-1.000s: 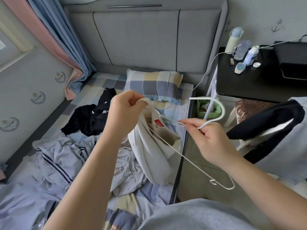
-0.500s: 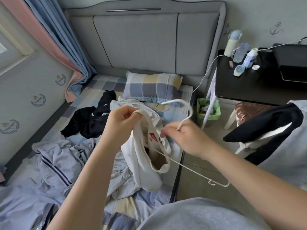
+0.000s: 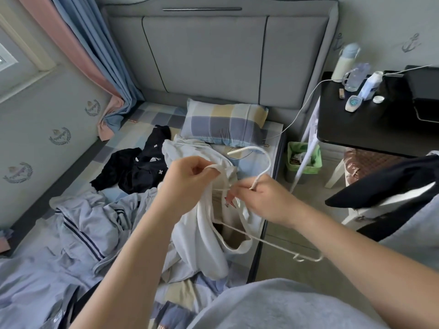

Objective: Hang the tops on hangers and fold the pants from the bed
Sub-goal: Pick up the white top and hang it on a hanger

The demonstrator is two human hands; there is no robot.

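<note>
Nearest you, lower left: a striped grey-blue garment [image 3: 78,233] lies crumpled on the bed [image 3: 152,119], not yet handled.

White hanger [image 3: 280,246]: its long axis runs on a diagonal. The near shoulder end sticks out toward you and to your right, past the bed edge and clear of any cloth. The far end goes up and left into the neck opening and is hidden by fabric.

White top [image 3: 204,245]: it hangs limp and bunched between your hands, with its lower part resting on the bed. The neck gapes, and a small red label [image 3: 228,201] shows inside it.

Left grip [image 3: 190,179]: closed, pinching the neckband and holding it up and open. It sits just left of the other hand.

Right grip [image 3: 263,198]: fingers curled round the hanger's stem below the hook [image 3: 267,157], which arcs up and away from you.

Judgement: the collar lies left of the hanger stem and your left grip already has it. The free shoulder end is on the right side. That end probably has to go inside the neck next, and the opening looks snug.

Beyond: a black garment [image 3: 133,172] lies on the sheet, then the checked pillow [image 3: 225,124]. The black worktop [image 3: 370,129] stands far right.
</note>
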